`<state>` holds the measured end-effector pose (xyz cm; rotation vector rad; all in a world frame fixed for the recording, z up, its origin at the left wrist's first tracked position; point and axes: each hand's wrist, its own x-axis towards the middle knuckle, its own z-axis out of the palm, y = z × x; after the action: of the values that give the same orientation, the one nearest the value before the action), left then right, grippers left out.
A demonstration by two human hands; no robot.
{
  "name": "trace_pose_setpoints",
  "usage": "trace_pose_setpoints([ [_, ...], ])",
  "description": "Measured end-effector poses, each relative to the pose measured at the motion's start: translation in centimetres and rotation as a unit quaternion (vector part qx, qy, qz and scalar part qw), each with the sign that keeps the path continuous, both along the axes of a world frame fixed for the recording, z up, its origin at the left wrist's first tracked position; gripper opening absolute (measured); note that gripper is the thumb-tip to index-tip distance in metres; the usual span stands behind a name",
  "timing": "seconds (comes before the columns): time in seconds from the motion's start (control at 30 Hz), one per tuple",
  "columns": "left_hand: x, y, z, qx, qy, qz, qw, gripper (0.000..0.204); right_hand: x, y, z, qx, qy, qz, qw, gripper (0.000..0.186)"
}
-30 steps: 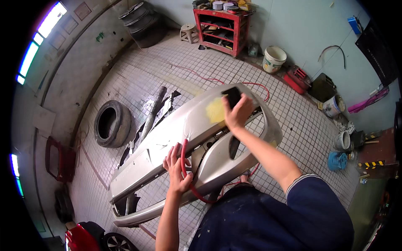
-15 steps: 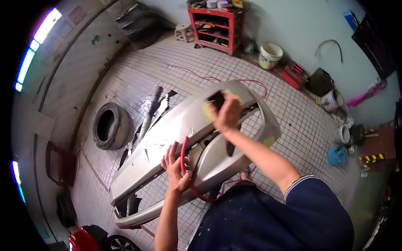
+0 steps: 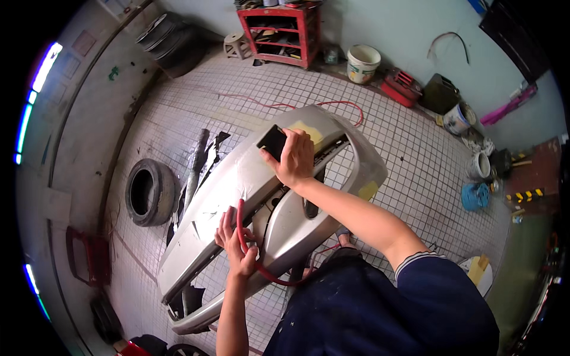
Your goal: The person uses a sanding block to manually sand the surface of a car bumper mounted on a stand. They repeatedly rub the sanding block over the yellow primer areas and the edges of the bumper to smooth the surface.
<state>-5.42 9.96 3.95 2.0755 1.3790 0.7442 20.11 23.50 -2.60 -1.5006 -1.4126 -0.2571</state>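
Observation:
A silver car bumper (image 3: 249, 175) lies diagonally in front of me, with a yellow patch (image 3: 310, 130) on its upper right and a smaller one near the right end. My right hand (image 3: 292, 159) grips a black block (image 3: 272, 140) pressed on the bumper beside the larger patch. My left hand (image 3: 236, 242) is lower down on the bumper, its fingers bent round a red hose (image 3: 240, 216) that loops down past my body. The underside of the block is hidden.
Behind the bumper lie a tyre (image 3: 142, 193) and long scrap pieces (image 3: 198, 157). A red shelf cart (image 3: 303, 35) and stool (image 3: 236, 44) stand at the back wall. Buckets (image 3: 362, 62), containers (image 3: 439, 92) and a blue item (image 3: 475, 196) line the right. A red panel (image 3: 101, 255) leans left.
My right hand and the black block have moved leftward along the bumper, off the yellow patch, uncovering it. My left hand keeps its place on the bumper and hose. The whole view has shifted slightly.

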Motion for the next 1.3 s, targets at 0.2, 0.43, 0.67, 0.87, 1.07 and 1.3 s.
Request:
trace_pose_setpoints([
  [0.2,0.7,0.5,0.5,-0.004,-0.003,-0.018,1.000,0.044,11.2,4.0,-6.5,-0.062,0.120,-0.190,0.972,0.064],
  [0.43,0.1,0.1,0.4,-0.011,0.004,-0.003,1.000,0.046,-2.8,-0.4,-0.4,-0.005,0.050,0.023,0.998,0.077],
  [0.67,1.0,0.1,1.2,-0.030,-0.002,0.000,1.000,0.049,5.9,3.7,-3.1,-0.021,0.051,-0.117,0.992,0.075],
  [0.87,0.8,-0.5,1.0,-0.024,-0.007,0.014,1.000,0.052,-3.7,-0.7,0.9,0.010,0.022,0.049,0.999,0.073],
  [1.07,0.2,0.0,0.4,-0.015,-0.002,0.000,1.000,0.048,8.5,3.7,-4.1,-0.044,0.090,-0.109,0.989,0.066],
  [1.3,-0.7,-0.5,-1.0,0.004,0.008,0.000,1.000,0.044,-4.1,-0.6,1.0,0.008,0.048,0.063,0.997,0.079],
])
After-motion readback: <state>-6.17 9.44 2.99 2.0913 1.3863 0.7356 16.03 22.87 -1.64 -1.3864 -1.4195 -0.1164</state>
